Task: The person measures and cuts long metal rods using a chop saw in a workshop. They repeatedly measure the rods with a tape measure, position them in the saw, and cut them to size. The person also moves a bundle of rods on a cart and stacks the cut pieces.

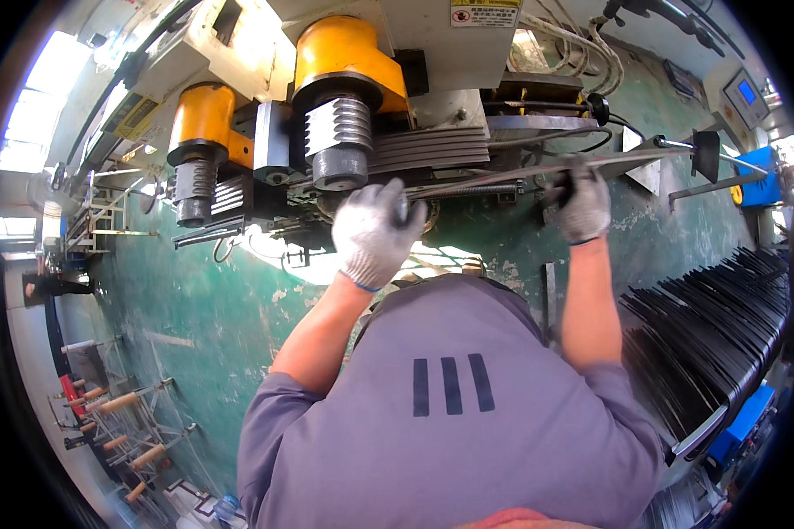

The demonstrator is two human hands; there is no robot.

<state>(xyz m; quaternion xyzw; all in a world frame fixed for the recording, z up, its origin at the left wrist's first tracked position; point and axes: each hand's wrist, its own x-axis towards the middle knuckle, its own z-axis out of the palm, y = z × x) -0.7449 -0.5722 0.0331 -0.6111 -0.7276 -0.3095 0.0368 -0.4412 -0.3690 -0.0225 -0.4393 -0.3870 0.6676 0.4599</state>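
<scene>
My left hand [375, 233], in a whitish knit glove with darker fingers, is closed just below the nearer ribbed roller [339, 128]. Its thumb and fingers pinch the near end of a long thin strip [494, 180]. The strip runs to the right, up toward a dark plate on a stand. Gloved the same way, my right hand [582, 203] has its curled fingers around the strip farther along; they are somewhat blurred and their tips are partly hidden. Yellow motor housings [335, 55] sit above the rollers.
A second ribbed roller [194, 189] hangs at the left. Many dark thin strips [715, 326] lie stacked on a rack at the right. A control panel [748, 93] and a blue box [757, 176] stand far right. Wooden-handled racks [119, 403] are at lower left.
</scene>
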